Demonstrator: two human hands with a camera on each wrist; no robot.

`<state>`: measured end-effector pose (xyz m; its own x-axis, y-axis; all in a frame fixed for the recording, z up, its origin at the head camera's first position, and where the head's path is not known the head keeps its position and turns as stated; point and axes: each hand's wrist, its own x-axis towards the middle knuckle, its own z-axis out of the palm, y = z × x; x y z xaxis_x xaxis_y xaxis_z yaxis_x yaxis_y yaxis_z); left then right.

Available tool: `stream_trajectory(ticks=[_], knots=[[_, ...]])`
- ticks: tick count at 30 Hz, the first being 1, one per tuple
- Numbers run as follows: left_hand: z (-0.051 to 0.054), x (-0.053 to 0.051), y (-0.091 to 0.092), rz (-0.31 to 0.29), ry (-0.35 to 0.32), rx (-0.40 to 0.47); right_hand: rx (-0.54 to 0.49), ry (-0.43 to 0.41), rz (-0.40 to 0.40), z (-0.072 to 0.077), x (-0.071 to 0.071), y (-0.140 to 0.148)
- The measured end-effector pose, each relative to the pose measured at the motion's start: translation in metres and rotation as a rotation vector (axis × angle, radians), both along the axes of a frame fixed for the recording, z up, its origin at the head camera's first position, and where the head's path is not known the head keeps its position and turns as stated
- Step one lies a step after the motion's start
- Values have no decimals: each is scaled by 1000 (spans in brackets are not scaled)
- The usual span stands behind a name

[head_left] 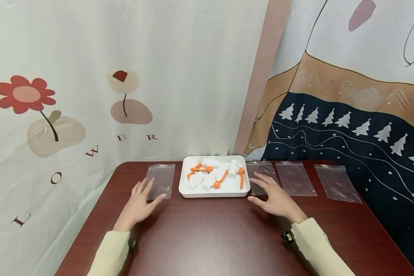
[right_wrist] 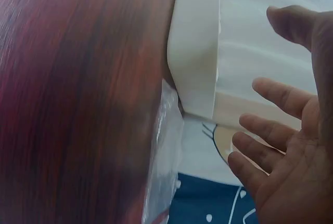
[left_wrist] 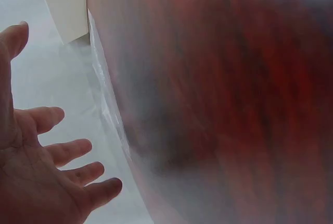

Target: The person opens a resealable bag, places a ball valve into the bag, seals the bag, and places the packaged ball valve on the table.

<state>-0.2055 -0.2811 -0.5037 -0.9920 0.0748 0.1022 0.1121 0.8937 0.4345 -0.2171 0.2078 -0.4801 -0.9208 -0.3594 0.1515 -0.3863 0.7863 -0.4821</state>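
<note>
A white tray [head_left: 214, 193] near the table's back edge holds several white cylindrical pieces [head_left: 233, 168] and several orange pieces [head_left: 241, 178]. My left hand [head_left: 138, 207] is left of the tray with fingers spread, over the near part of a clear plastic bag [head_left: 163, 178]. On the tray's right, my right hand [head_left: 279, 201] has its fingers spread over another clear bag [head_left: 262, 168]. Neither hand holds anything. The left wrist view shows the left palm [left_wrist: 41, 182] with fingers apart; in the right wrist view the right palm [right_wrist: 296, 182] looks the same.
Two more clear bags [head_left: 296, 180] [head_left: 338, 184] lie further right on the dark red-brown table [head_left: 210, 237]. Printed curtains [head_left: 193, 76] hang behind the table and along its sides.
</note>
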Motion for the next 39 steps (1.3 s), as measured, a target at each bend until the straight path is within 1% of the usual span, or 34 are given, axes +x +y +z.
stream_trajectory(ticks=[4, 9, 14, 18, 22, 28, 35, 39], knots=[[-1, -8, 1, -10, 8, -1, -16, 42, 32, -4, -1, -11], [2, -17, 5, -13, 12, -11, -16, 123, 49, -10, -4, -24], [6, -27, 12, -29, 29, -36, -12, 178, 38, -13, -5, -35], [7, -35, 15, -40, 35, -52, 1, 213, 38, -14, -7, -40], [7, -42, 16, -51, 26, -67, 41, 242, 38, -16, -9, -44], [2, -52, 16, -63, -12, -98, 91, 291, 42, -18, -10, -47], [-3, -58, 18, -64, -57, -114, 92, 344, 47, -21, -10, -47], [-4, -57, 20, -65, -76, -144, 87, 337, 46, -20, -10, -48]])
